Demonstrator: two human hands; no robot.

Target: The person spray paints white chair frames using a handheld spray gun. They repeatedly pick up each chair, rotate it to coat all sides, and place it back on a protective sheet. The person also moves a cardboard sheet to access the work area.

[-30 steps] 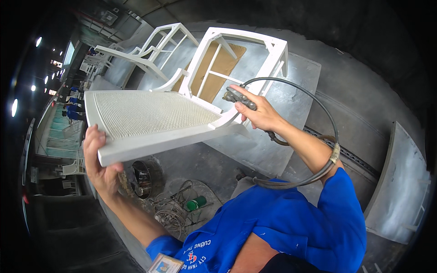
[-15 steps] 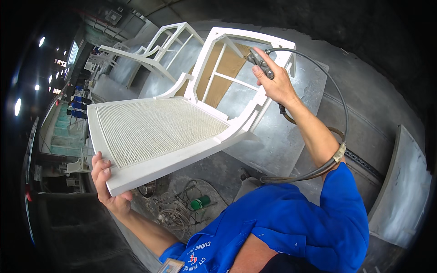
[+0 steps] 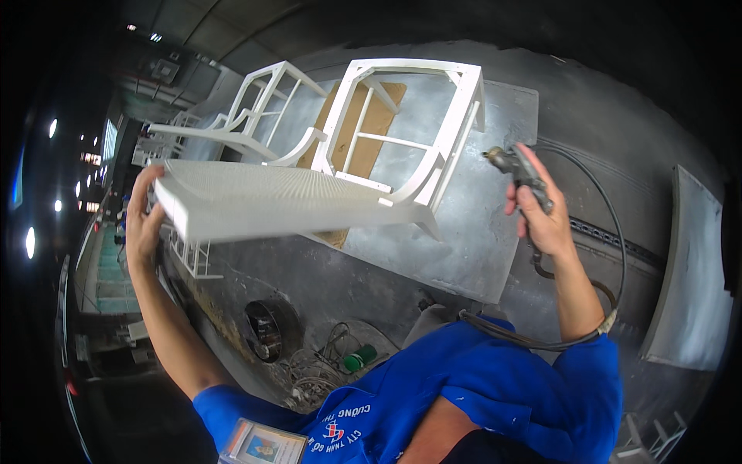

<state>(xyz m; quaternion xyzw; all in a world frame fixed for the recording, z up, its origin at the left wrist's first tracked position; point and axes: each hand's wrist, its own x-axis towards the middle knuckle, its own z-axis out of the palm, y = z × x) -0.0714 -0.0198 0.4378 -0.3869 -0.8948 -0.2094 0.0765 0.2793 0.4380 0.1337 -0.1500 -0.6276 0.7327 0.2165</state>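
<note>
A white chair frame lies tipped over, its seat opening upright and its woven backrest reaching toward my left side. My left hand is closed around the top end of that backrest, thumb on the near side. The backrest is partly smeared by motion. To the right of the chair, apart from it, my right hand grips a spray gun by its handle. The gun's nozzle points left toward the chair. A dark hose loops from the gun down along my right forearm.
Beneath the chair is a grey board with brown cardboard on it. Another white chair stands behind at left. Near my body sit a dark bucket, tangled hoses and a green container. A pale panel leans at right.
My left hand has raised the backrest end, tilting the chair's woven face. My right hand with the spray gun has moved right and down, away from the seat frame.
</note>
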